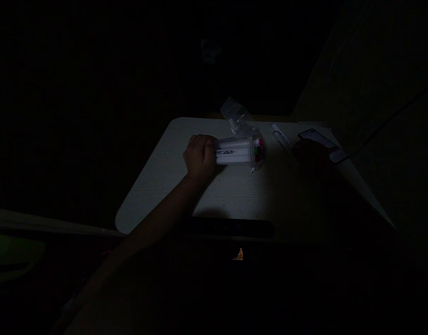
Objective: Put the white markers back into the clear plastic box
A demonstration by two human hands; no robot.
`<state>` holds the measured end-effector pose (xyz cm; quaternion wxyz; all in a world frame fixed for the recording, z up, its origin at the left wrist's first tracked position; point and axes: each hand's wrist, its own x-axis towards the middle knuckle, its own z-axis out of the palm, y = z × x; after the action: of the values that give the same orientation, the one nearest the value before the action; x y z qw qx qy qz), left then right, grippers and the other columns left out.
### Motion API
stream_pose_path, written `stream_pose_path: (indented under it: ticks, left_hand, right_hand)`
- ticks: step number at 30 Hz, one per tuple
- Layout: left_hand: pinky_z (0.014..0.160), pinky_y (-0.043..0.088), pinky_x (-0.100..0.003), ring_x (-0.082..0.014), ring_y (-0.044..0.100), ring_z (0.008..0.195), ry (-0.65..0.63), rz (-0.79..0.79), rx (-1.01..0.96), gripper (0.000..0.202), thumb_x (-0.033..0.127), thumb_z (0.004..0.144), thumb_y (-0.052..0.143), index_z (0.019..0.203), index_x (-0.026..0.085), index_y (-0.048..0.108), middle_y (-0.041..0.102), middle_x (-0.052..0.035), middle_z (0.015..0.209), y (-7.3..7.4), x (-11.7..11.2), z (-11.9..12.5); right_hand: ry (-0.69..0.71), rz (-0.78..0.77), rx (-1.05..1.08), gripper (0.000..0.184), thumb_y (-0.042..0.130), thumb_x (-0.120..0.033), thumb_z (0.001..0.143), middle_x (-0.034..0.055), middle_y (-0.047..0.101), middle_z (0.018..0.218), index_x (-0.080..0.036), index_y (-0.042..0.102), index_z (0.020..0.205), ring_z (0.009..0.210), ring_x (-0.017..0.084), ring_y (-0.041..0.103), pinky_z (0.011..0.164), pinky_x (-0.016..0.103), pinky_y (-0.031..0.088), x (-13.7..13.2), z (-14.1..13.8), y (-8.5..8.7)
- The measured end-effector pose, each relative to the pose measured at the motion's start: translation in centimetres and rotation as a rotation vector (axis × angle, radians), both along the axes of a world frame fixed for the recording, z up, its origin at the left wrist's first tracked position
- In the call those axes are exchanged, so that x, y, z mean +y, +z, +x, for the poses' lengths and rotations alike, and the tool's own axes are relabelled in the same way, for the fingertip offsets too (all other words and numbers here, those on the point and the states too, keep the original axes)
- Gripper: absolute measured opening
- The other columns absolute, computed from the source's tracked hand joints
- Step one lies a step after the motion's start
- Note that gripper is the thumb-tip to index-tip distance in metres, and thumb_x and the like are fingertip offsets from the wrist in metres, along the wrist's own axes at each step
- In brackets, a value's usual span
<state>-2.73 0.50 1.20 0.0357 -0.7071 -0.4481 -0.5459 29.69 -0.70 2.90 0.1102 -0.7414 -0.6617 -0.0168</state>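
My left hand is wrapped round one end of a clear plastic marker case, which lies sideways above or on the table. White markers fill the case, and several coloured caps, pink, green and red among them, show at its right end. Its clear lid tilts up behind. To the right, a white marker lies on the table close to my right hand. Deep shadow covers that hand, so its fingers cannot be made out, nor whether it touches the marker.
The pale table has rounded corners and a dark slot along its near edge. A phone lies at the right, partly behind my right hand. A wall with a dark cable rises on the right. Most surroundings are too dark to see.
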Motion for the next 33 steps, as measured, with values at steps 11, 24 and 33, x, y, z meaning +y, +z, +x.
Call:
stream_pose_path:
  ticks: [11, 24, 33]
  left_hand:
    - [0.074, 0.041, -0.034, -0.0184, 0.055, 0.08, 0.002, 0.003, -0.018, 0.041, 0.039, 0.092, 0.029, 0.081, 0.019, 0.063, 0.063, -0.0055, 0.079, -0.2, 0.1, 0.1]
    - [0.072, 0.041, -0.033, -0.0178, 0.056, 0.08, -0.006, -0.004, -0.087, 0.04, 0.041, 0.092, 0.03, 0.081, 0.02, 0.063, 0.063, -0.0046, 0.079, -0.5, 0.4, -0.1]
    - [0.074, 0.041, -0.034, -0.0185, 0.056, 0.081, -0.002, -0.021, -0.062, 0.042, 0.041, 0.093, 0.028, 0.081, 0.02, 0.062, 0.063, -0.0057, 0.08, -0.5, 0.4, -0.1]
  right_hand:
    - [-0.044, 0.021, 0.012, 0.032, 0.05, -0.033, 0.081, 0.0239, 0.065, 0.107, -0.014, 0.065, 0.102, 0.096, 0.03, 0.06, 0.08, 0.048, 0.041, 0.4, -0.2, -0.4]
    - [-0.113, 0.47, 0.366, 0.036, 0.062, -0.018, 0.076, 0.0108, 0.067, 0.113, -0.013, 0.064, 0.112, 0.102, 0.02, 0.061, 0.092, 0.034, 0.047, -1.9, -2.5, 4.7]
    - [0.075, 0.757, 0.281, 0.034, 0.063, -0.029, 0.078, 0.0044, 0.068, 0.107, -0.019, 0.065, 0.11, 0.095, 0.018, 0.065, 0.085, 0.04, 0.053, -5.3, -3.8, 9.1]
